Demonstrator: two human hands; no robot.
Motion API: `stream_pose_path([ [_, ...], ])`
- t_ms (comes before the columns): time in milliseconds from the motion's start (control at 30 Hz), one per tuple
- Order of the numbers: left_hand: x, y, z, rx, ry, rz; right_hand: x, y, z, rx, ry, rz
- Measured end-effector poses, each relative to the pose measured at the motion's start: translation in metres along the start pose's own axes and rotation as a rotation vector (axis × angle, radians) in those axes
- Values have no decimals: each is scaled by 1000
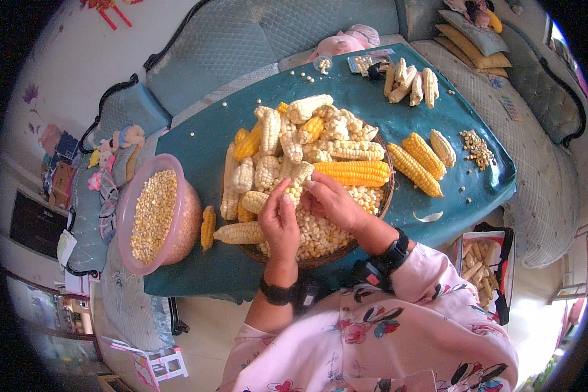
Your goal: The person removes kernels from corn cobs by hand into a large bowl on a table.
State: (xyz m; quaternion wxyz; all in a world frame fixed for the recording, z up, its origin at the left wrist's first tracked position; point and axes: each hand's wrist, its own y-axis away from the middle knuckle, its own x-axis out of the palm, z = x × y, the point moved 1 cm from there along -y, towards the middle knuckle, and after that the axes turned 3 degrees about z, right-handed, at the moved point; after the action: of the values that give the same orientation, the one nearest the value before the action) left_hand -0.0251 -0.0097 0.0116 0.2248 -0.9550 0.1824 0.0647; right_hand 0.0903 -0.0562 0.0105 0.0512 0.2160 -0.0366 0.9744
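Note:
Between my two hands is a pale corn cob, held upright over a round basket heaped with cobs and loose kernels. My left hand is closed round the cob's near side, the thumb pressed on its kernels. From the right, my right hand grips the same cob with bent fingers; its fingertips are partly hidden. White and yellow cobs pile up just beyond, among them a long yellow cob beside my right hand. Loose kernels lie in the basket below my hands.
A pink tub of kernels stands at the table's left edge. Right of the basket lie several cobs and a small kernel pile. Bare cobs rest at the back. A box of cobs sits beside the table, low right.

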Motion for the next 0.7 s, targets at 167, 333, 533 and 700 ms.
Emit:
stream_pose_path([
  [167, 2, -1, -6, -182, 124, -41, -3, -3, -9, -83, 45, 3],
  [333, 3, -1, -8, -263, 256, -42, -3, -2, 0, -45, 71, 24],
  [533, 5, -5, -4, -353, 424, -109, 3, -6, -3, -133, 54, 23],
  [700, -2, -7, 6, -555, 863, 99, -2, -8, -10, -383, 327, -190],
])
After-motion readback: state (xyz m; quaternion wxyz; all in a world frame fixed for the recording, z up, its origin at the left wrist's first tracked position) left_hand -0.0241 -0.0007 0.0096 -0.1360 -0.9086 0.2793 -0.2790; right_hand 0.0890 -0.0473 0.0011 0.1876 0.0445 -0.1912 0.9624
